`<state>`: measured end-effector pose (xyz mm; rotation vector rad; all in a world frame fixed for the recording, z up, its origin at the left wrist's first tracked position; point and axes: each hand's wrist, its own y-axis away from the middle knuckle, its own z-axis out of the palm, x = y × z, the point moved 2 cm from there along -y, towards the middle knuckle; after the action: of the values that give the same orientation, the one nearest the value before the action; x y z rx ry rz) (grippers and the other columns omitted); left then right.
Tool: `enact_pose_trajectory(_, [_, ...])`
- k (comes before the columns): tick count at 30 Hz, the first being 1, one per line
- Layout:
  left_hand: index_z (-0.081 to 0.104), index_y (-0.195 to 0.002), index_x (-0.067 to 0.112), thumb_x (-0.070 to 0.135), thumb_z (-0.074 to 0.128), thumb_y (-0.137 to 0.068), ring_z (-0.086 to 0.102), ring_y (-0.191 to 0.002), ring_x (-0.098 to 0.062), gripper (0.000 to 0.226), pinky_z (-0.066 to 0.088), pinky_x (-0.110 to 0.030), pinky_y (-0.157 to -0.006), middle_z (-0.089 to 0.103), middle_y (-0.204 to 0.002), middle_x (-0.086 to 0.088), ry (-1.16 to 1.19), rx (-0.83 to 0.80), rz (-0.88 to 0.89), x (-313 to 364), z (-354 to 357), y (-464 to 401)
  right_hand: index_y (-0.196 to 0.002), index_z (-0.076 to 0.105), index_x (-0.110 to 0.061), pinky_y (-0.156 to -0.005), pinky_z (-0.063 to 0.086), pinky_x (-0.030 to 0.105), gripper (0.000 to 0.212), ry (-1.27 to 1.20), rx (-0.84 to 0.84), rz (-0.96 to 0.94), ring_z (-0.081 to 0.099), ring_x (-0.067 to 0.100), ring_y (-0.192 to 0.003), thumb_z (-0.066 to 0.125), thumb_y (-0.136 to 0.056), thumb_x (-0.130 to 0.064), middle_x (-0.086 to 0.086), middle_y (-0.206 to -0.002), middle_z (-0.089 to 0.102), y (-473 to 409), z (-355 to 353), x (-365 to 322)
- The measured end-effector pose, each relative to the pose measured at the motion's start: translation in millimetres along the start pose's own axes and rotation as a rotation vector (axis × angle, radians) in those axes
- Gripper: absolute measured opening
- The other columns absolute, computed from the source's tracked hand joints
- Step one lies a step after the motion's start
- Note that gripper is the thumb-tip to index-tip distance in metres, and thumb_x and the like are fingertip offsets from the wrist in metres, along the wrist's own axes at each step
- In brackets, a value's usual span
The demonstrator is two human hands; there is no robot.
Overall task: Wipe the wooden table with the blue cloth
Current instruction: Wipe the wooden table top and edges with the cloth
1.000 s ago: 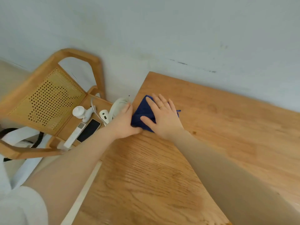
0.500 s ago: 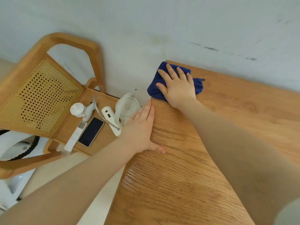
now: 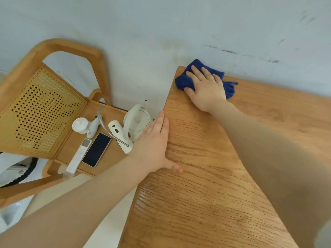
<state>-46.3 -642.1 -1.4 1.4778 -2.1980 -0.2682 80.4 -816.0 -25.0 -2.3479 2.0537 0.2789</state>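
Note:
The blue cloth [image 3: 182, 81] lies bunched at the far left corner of the wooden table [image 3: 206, 185], close to the wall. My right hand [image 3: 206, 90] presses flat on top of it, fingers spread, a ring on one finger. My left hand [image 3: 154, 145] rests on the table's left edge, fingers straight along the edge and the thumb on the tabletop; it holds nothing.
A wooden chair [image 3: 35, 108] with a cane back stands left of the table. On its seat lie a phone [image 3: 96, 149], a white remote [image 3: 78, 156], a small white fan [image 3: 138, 120] and other white items. A pale wall [image 3: 161, 24] runs behind the table.
My right hand has pushed the cloth away from me to the table's far left corner. My left hand let go of the cloth and settled on the table's left edge.

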Motion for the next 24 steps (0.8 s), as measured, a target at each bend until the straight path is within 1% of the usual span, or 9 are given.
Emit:
enact_pose_trajectory(2, [-0.018,-0.146,0.008,0.071,0.071,-0.05,-0.004,-0.145,-0.02,0.145,0.005,-0.029,-0.116,-0.026,-0.154,-0.005,0.022,-0.008,-0.01,2,0,2,-0.147,0.021,-0.027,-0.115,0.01,0.045,0.065,0.008,0.011,-0.027,0.008,0.023,-0.144,0.024,-0.09,-0.058,-0.002,-0.157,0.013,32,2,-7])
enact_pose_trajectory(4, [-0.018,-0.146,0.008,0.069,0.072,-0.051,-0.005,-0.145,-0.02,0.145,0.005,-0.028,-0.116,-0.026,-0.154,-0.006,0.03,-0.015,-0.022,4,-2,3,-0.146,0.02,-0.029,-0.114,0.011,0.046,0.078,0.015,0.019,-0.081,0.009,0.024,-0.144,0.009,-0.08,-0.069,-0.003,-0.157,0.013,74,4,-18])
enact_pose_trajectory(6, [-0.018,-0.145,0.007,0.068,0.073,-0.052,-0.005,-0.145,-0.021,0.144,0.005,-0.029,-0.116,-0.025,-0.154,-0.008,0.018,-0.021,-0.028,6,-4,2,-0.146,0.017,-0.034,-0.115,0.009,0.045,0.077,0.013,-0.026,-0.106,0.007,0.023,-0.144,0.001,-0.079,-0.068,-0.004,-0.157,0.011,85,5,-17])
enact_pose_trajectory(10, [-0.02,-0.145,0.005,0.066,0.074,-0.053,-0.006,-0.145,-0.022,0.145,0.005,-0.03,-0.116,-0.026,-0.154,-0.01,-0.02,-0.067,-0.055,11,-6,-5,-0.145,0.019,-0.037,-0.115,0.008,0.044,0.053,0.007,0.001,-0.052,0.006,0.021,-0.144,0.018,-0.095,-0.053,-0.005,-0.157,0.011,26,3,-2])
enact_pose_trajectory(13, [-0.021,-0.144,0.005,0.066,0.074,-0.052,-0.005,-0.146,-0.022,0.146,0.008,-0.033,-0.118,-0.028,-0.153,-0.01,-0.039,-0.086,-0.069,11,-5,-5,-0.145,0.021,-0.035,-0.113,0.012,0.045,0.051,0.019,0.018,-0.014,0.009,0.022,-0.144,0.02,-0.097,-0.05,-0.003,-0.157,0.013,-6,3,3])
enact_pose_trajectory(16, [-0.022,-0.144,0.006,0.064,0.076,-0.051,-0.005,-0.146,-0.023,0.147,0.01,-0.035,-0.119,-0.028,-0.153,-0.008,-0.023,-0.11,-0.101,13,-7,1,-0.146,0.021,-0.034,-0.114,0.011,0.044,0.051,0.02,0.009,-0.024,0.01,0.023,-0.144,0.02,-0.097,-0.05,-0.002,-0.157,0.013,14,3,-3])
enact_pose_trajectory(18, [-0.021,-0.144,0.007,0.064,0.077,-0.05,-0.003,-0.146,-0.023,0.147,0.011,-0.035,-0.118,-0.027,-0.153,-0.008,-0.016,-0.112,-0.11,17,-9,1,-0.146,0.02,-0.035,-0.114,0.011,0.044,0.054,0.024,0.001,-0.084,0.009,0.023,-0.144,0.018,-0.095,-0.052,-0.003,-0.157,0.013,47,3,0])
enact_pose_trajectory(22, [-0.021,-0.144,0.008,0.065,0.077,-0.05,-0.002,-0.145,-0.023,0.148,0.011,-0.035,-0.119,-0.028,-0.153,-0.006,0.0,-0.124,-0.131,18,-12,0,-0.144,0.023,-0.037,-0.113,0.011,0.041,0.067,0.049,-0.105,-0.373,0.013,0.021,-0.144,0.007,-0.084,-0.062,-0.005,-0.156,0.015,89,-2,25])
enact_pose_trajectory(24, [-0.022,-0.144,0.007,0.065,0.075,-0.051,-0.004,-0.145,-0.022,0.147,0.007,-0.033,-0.118,-0.028,-0.153,-0.006,-0.008,-0.125,-0.125,19,-13,0,-0.144,0.025,-0.038,-0.113,0.011,0.04,0.064,0.03,-0.077,-0.347,0.014,0.02,-0.143,0.011,-0.086,-0.062,-0.005,-0.155,0.017,71,-7,45])
